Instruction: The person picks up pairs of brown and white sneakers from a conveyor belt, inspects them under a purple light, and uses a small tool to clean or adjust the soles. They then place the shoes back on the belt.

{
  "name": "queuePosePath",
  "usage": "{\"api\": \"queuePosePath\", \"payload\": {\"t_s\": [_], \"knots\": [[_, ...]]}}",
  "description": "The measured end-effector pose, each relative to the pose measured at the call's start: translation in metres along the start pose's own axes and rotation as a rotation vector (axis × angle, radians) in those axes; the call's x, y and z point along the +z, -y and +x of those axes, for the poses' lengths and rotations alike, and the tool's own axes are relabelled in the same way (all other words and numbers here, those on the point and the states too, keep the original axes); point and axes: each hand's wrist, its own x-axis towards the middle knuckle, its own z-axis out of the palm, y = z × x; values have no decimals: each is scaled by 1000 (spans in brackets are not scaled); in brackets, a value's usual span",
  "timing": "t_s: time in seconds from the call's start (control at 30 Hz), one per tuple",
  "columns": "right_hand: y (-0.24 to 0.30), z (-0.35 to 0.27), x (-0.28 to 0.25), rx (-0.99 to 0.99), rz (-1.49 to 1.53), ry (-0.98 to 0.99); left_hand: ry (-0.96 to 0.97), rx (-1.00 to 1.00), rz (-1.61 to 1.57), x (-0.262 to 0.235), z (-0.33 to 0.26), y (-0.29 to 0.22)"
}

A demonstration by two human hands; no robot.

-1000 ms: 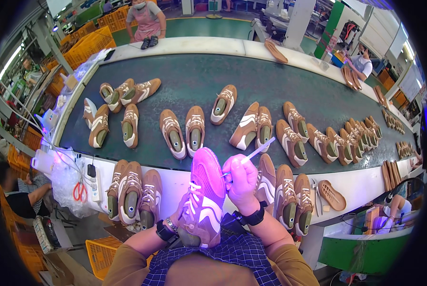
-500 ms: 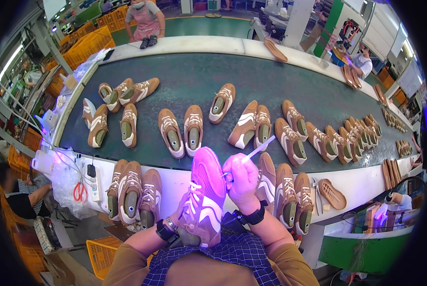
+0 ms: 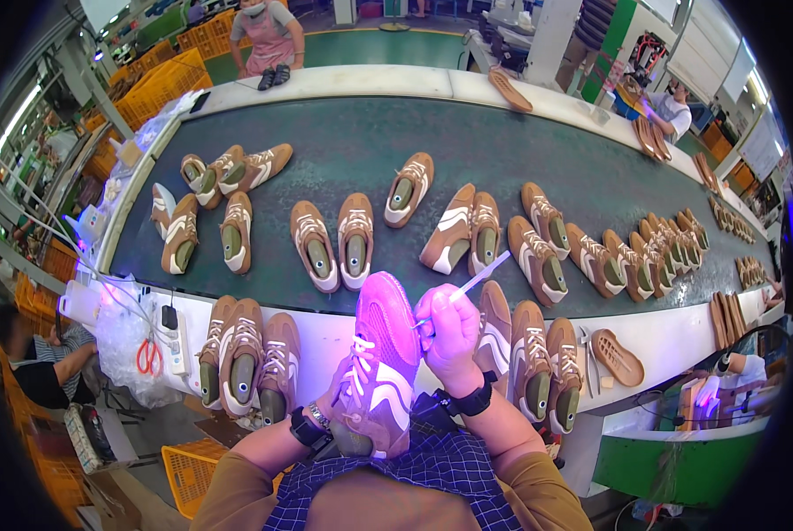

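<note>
A brown sneaker (image 3: 386, 367) with white laces and a white side stripe stands toe-up in front of my body, lit purple over its toe. My left hand (image 3: 337, 382) is closed around its left side, with most of the fingers hidden behind the shoe. In my right hand (image 3: 449, 329), a slim white-handled tool (image 3: 487, 273) is pinched, its thin tip touching the sole edge on the right of the toe. Whether that tip is a brush or a pick is too small to tell. An olive shoe last fills the sneaker's opening.
Pairs of brown sneakers (image 3: 355, 239) lie across the dark green conveyor belt (image 3: 325, 133). More sneakers (image 3: 241, 354) flank me on the white bench (image 3: 321, 332), with red scissors (image 3: 149, 357) at left and a loose sole (image 3: 618, 357) at right. A person in a pink apron (image 3: 268, 40) stands opposite.
The sneakers on the belt have slid slightly left. Both my hands, the held sneaker and the white-handled tool stay nearly in place.
</note>
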Motion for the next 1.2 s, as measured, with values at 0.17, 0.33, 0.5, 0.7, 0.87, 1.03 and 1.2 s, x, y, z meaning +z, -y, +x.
{"api": "queuePosePath", "payload": {"t_s": [0.17, 0.33, 0.5, 0.7, 0.87, 1.03, 1.2], "knots": [[0, 0, -2, -2, -8, -17, -27, -37, 229, 5, 0, 1], [1, -1, -4, 7, 6, -13, -65, -55, 376, 38, 3, 4], [6, 0, 1, 3, -6, -17, 16, -15, 47, -40, 3, -7], [2, -2, -2, 5, 10, -20, -7, -7, 274, 22, 6, 2], [0, -3, -5, 14, 20, -17, -31, 12, 251, 21, 5, 4], [0, -4, -6, 19, 27, -31, -52, 29, 69, 77, 8, 12], [1, -4, -4, 3, 34, -34, 170, 30, -503, 79, 10, 14]]}}
